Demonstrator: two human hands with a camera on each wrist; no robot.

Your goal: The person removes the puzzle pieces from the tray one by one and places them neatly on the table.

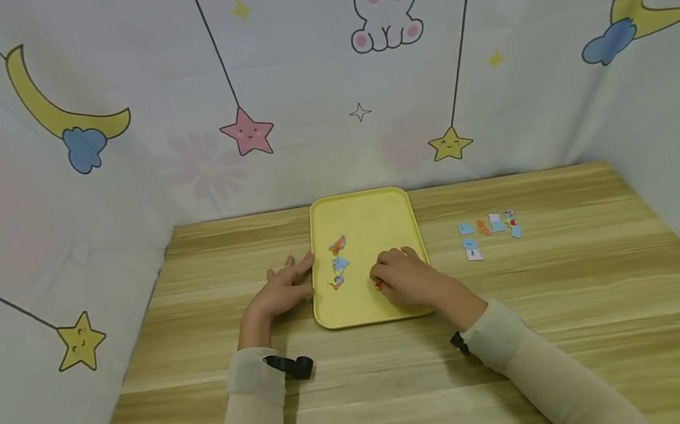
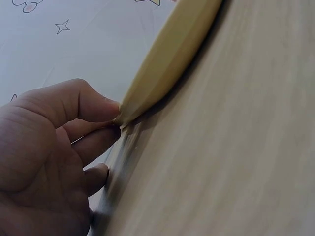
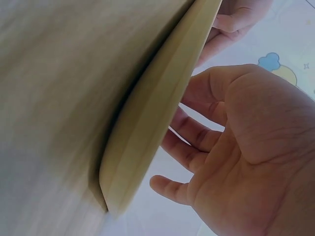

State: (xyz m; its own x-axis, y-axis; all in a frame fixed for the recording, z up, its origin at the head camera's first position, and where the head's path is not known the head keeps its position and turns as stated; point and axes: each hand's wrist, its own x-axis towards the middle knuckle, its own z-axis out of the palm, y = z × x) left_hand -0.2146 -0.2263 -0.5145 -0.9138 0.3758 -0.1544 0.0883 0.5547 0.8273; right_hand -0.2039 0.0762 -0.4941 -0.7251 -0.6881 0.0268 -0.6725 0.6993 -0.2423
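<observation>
A shallow yellow tray (image 1: 357,213) lies on the table with a few small printed puzzle pieces in it. An orange piece (image 1: 337,245), a light blue piece (image 1: 340,264) and a mixed-colour piece (image 1: 336,282) form a loose column at its left. My left hand (image 1: 284,289) touches the tray's left rim from outside, fingers fairly straight. Over the tray's right half, my right hand (image 1: 406,277) has curled fingers and pinches a small red puzzle piece (image 1: 380,285), mostly hidden beneath it. In the right wrist view the tray's rim (image 3: 142,132) hides those fingertips.
To the right of the tray, several more pieces lie on the wooden table (image 1: 372,402), including blue ones (image 1: 466,228), an orange one (image 1: 483,227) and a blue-and-white one (image 1: 473,254). A printed white curtain (image 1: 331,161) closes off the back and sides.
</observation>
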